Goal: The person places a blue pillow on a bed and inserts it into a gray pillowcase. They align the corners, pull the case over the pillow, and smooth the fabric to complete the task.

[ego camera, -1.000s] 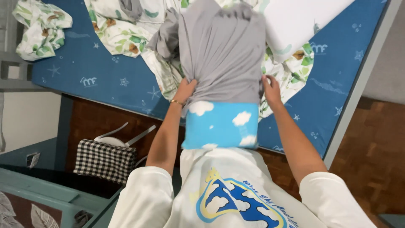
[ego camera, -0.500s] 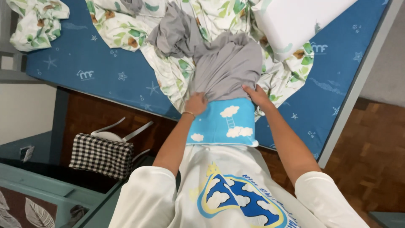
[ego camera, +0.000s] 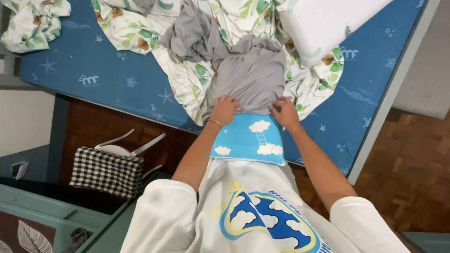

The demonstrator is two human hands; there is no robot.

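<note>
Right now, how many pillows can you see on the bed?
2: a blue cloud-print pillow at the near edge, under the left hand and right hand, and a white pillow at the far right. Bedding may hide others.

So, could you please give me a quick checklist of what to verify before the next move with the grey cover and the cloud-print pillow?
1. Left hand on the edge of the grey cover: ok.
2. Right hand on the same edge, at the other side: ok.
3. Cloud-print pillow fully inside the cover: not ok, its near end shows.
4. Cover lying smooth: not ok, bunched at the far end.
5. Pillow supported on the blue mattress: not ok, its near end overhangs toward the person.
6. Firmness of either hand's grip: cannot tell.
</note>
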